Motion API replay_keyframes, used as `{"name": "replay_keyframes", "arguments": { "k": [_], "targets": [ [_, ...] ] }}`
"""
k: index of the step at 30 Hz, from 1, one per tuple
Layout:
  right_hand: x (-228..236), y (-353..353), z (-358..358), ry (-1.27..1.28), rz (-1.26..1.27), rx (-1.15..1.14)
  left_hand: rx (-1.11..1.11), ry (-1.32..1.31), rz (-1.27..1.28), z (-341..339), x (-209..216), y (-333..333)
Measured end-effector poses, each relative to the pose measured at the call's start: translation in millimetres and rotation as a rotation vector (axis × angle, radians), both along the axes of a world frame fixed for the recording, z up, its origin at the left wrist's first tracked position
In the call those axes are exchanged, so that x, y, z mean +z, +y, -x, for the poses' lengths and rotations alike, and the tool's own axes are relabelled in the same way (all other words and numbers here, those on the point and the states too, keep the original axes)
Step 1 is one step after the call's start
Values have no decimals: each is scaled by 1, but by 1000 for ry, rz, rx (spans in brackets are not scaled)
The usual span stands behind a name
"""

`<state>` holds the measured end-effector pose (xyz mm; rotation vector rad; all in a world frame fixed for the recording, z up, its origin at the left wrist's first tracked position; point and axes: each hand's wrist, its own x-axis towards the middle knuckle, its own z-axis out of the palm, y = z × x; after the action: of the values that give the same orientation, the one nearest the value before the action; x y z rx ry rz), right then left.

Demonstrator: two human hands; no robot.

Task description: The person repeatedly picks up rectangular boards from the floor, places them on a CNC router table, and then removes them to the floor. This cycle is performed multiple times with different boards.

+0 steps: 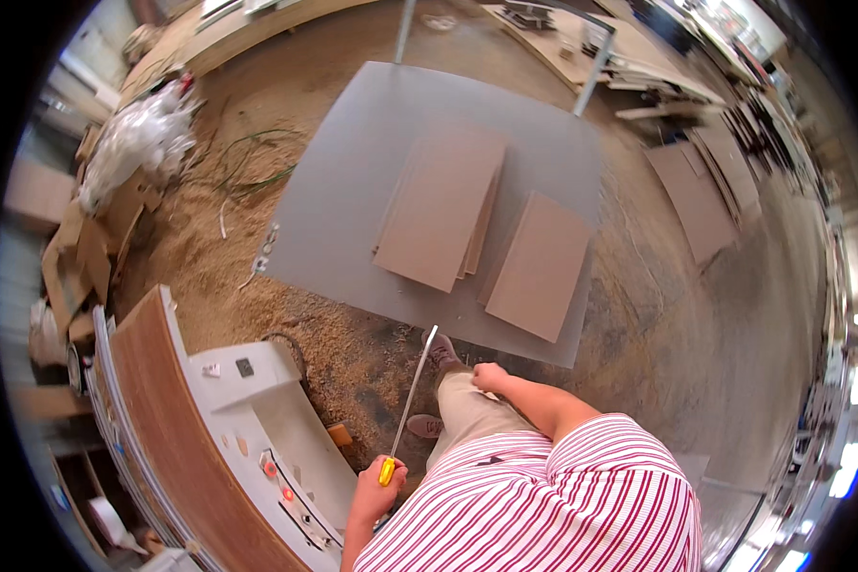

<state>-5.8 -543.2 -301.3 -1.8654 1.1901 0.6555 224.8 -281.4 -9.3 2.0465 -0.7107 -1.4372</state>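
A long-shafted screwdriver (413, 393) with a yellow handle is in my left hand (379, 488), its shaft slanting up and away from me. My fingers are closed round the handle, beside a white machine housing (248, 372). Over my thigh, my right hand (489, 377) is loosely curled, and nothing sticks out of it. Ahead of me stands a grey table (334, 210) bearing two groups of brown boards: a larger stack (443, 205) in the middle and a smaller one (541, 267) nearer its right edge. Neither hand touches the table.
On my left runs a machine with a brown wooden top (186, 429) and red buttons (270, 469). Sawdust (229, 267) covers the floor beyond it, near torn cardboard (86, 253) and a white plastic bag (148, 138). More brown boards (691, 200) lean at right.
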Motion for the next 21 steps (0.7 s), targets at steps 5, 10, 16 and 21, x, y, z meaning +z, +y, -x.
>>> {"name": "replay_keyframes", "arguments": {
  "k": [5, 10, 16, 21],
  "targets": [
    [-32, -43, 17, -94, -192, -559, 141, 135, -55, 9, -9, -50],
    [-67, -101, -49, -267, -93, -789, 180, 116, -153, 6, -55, -81],
    [-109, -182, -152, -457, -185, -1344, 281, 183, -193, -8, -66, -133],
    [-89, -212, -154, -384, -217, -1368, 289, 201, -239, -21, -83, -145]
  ]
}}
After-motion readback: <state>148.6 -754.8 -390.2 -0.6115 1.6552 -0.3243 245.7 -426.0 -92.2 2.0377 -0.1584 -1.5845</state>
